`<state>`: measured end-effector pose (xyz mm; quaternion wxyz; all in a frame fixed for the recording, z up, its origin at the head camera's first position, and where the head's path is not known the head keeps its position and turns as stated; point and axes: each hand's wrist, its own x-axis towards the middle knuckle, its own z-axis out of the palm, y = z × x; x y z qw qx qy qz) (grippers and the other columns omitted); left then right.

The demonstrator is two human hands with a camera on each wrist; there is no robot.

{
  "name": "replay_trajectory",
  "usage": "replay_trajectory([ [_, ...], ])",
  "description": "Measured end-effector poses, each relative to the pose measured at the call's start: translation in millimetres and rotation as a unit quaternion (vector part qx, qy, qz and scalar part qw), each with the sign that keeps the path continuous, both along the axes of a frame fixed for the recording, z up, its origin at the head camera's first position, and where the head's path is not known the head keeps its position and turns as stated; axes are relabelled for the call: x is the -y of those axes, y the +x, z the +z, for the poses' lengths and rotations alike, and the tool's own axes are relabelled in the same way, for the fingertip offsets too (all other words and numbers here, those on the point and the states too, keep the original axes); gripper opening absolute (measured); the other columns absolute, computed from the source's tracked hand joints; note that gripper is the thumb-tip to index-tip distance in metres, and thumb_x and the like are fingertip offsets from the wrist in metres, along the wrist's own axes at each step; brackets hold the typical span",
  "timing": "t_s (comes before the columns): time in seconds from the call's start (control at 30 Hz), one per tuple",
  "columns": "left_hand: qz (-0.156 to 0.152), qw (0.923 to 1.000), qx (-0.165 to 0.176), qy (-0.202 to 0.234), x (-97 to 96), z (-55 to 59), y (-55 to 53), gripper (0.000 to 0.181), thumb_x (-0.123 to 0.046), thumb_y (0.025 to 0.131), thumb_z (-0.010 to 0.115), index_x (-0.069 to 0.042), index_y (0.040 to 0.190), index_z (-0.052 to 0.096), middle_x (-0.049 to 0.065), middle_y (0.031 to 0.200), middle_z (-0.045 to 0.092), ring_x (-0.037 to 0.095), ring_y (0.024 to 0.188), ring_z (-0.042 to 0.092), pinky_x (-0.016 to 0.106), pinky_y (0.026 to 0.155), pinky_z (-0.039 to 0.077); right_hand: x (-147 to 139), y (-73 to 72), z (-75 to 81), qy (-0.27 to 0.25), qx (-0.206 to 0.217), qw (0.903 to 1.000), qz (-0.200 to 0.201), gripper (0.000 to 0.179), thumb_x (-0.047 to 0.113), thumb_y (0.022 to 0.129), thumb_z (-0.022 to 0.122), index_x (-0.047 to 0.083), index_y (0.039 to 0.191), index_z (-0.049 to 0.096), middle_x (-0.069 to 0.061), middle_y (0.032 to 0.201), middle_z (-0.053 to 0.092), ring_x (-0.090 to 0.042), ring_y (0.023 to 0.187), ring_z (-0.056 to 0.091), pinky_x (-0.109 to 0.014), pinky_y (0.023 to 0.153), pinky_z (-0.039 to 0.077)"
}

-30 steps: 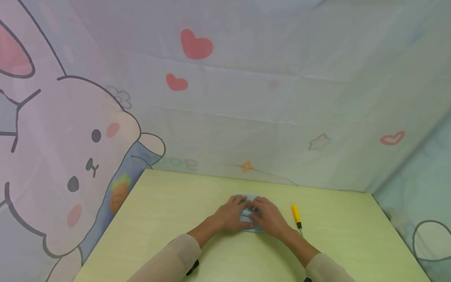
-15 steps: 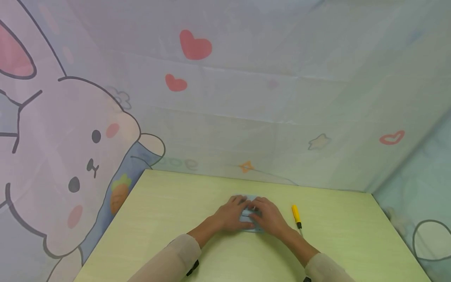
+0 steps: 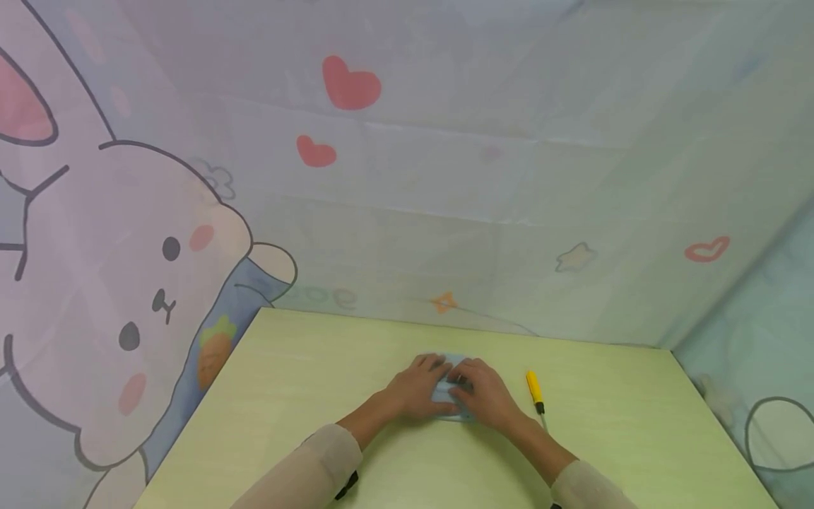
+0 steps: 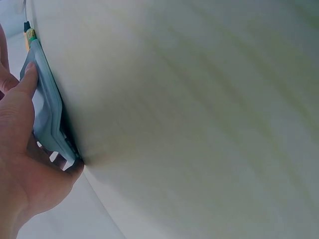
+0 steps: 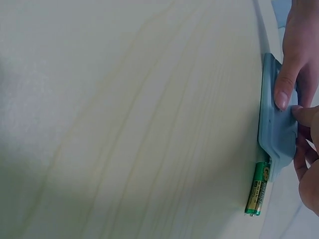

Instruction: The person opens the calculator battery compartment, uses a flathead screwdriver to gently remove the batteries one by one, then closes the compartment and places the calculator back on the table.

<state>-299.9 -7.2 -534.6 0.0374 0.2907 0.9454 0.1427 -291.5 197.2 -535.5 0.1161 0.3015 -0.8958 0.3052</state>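
Note:
A light blue plastic device (image 3: pixel 445 393), flat with rounded corners, lies on the table between both hands. My left hand (image 3: pixel 416 390) holds its left side, thumb along the near edge and fingers spread over the far part. Over the right half, my right hand (image 3: pixel 488 396) has bent fingers with the thumb near the index finger; whether anything is pinched there is hidden. In the right wrist view its thumb tip touches the device's (image 5: pixel 281 132) upper face. A green battery (image 5: pixel 256 189) lies on the table against the device's right end; the hand hides it in the head view.
To the right of the right hand lies a screwdriver (image 3: pixel 535 389) with a yellow handle, its shaft pointing toward the person. The pale yellow table (image 3: pixel 305 353) ends at a printed cloth backdrop (image 3: pixel 413 240) behind it.
The right hand's fingers have shifted slightly on the device, and a dark gap now shows between thumb and index finger. The left hand stays in place.

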Motion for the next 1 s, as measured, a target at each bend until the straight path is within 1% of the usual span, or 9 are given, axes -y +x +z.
replay_trajectory([
  [0.07,0.0,1.0,0.0,0.001,0.0,0.7,-0.1,0.085,-0.067,0.096,0.066,-0.016,0.162,0.046,0.005,0.168,0.036,0.027,0.155,0.03,0.049,0.102,0.054,-0.6,-0.1,0.5,0.003,0.001,1.0,-0.001,0.015,0.007,0.089,0.084,0.009,0.102,0.077,0.0,0.099,0.072,-0.021,0.095,0.063,-0.039,0.084,0.054],
  [0.2,0.002,1.0,-0.001,0.0,0.1,-0.1,-1.3,0.086,-0.068,0.097,0.064,-0.016,0.163,0.044,0.004,0.169,0.035,0.026,0.156,0.029,0.049,0.104,0.053,-1.5,-0.3,0.7,0.013,-0.014,0.9998,0.001,0.015,0.008,0.089,0.084,0.009,0.103,0.079,0.002,0.099,0.072,-0.018,0.095,0.062,-0.04,0.086,0.054],
  [0.33,0.0,1.0,-0.004,0.003,0.6,-2.7,-1.4,0.087,-0.069,0.097,0.064,-0.016,0.163,0.044,0.005,0.169,0.035,0.027,0.156,0.03,0.049,0.104,0.053,-2.5,-0.1,-2.5,0.022,-0.034,0.9992,0.002,0.015,0.009,0.089,0.085,0.011,0.103,0.08,0.004,0.099,0.071,-0.016,0.095,0.061,-0.039,0.086,0.054],
  [0.47,-0.001,0.9999,-0.006,0.009,0.8,-6.3,-1.3,0.085,-0.068,0.097,0.065,-0.017,0.162,0.045,0.004,0.168,0.035,0.027,0.155,0.03,0.05,0.103,0.053,-2.1,1.3,-6.1,0.026,-0.05,0.9984,0.002,0.02,0.009,0.089,0.086,0.009,0.107,0.079,0.002,0.098,0.07,-0.017,0.095,0.06,-0.04,0.086,0.054],
  [0.6,0.002,0.9999,-0.002,0.013,0.5,-9.5,-1.9,0.082,-0.068,0.097,0.065,-0.02,0.161,0.047,0.003,0.169,0.035,0.026,0.156,0.03,0.051,0.103,0.053,-1.8,2.9,-6.8,0.034,-0.055,0.9979,0.0,0.025,0.008,0.089,0.085,0.006,0.113,0.079,0.0,0.098,0.069,-0.018,0.095,0.059,-0.041,0.087,0.054],
  [0.7,0.003,1.0,-0.005,0.008,0.4,-10.3,-1.9,0.084,-0.069,0.096,0.064,-0.019,0.162,0.045,0.003,0.169,0.034,0.026,0.156,0.029,0.049,0.104,0.053,-1.3,3.1,-7.6,0.04,-0.053,0.9978,-0.002,0.024,0.008,0.091,0.084,0.005,0.114,0.08,0.001,0.099,0.068,-0.018,0.096,0.059,-0.041,0.087,0.053],
  [0.87,0.002,1.0,-0.007,-0.003,0.7,-10.4,-2.0,0.087,-0.07,0.097,0.062,-0.016,0.163,0.043,0.003,0.17,0.033,0.026,0.156,0.029,0.046,0.105,0.053,1.1,4.1,-7.8,0.042,-0.056,0.9975,0.004,0.022,0.007,0.09,0.084,0.004,0.112,0.081,0.001,0.099,0.066,-0.018,0.095,0.055,-0.037,0.083,0.052],
  [1.0,0.001,1.0,-0.008,-0.005,1.1,-9.8,-2.5,0.088,-0.071,0.097,0.061,-0.016,0.163,0.043,0.003,0.17,0.033,0.026,0.156,0.029,0.045,0.105,0.053,2.3,4.4,-7.6,0.033,-0.071,0.9969,0.008,0.021,0.005,0.088,0.085,0.003,0.109,0.082,0.001,0.098,0.065,-0.016,0.092,0.053,-0.035,0.079,0.051],
])
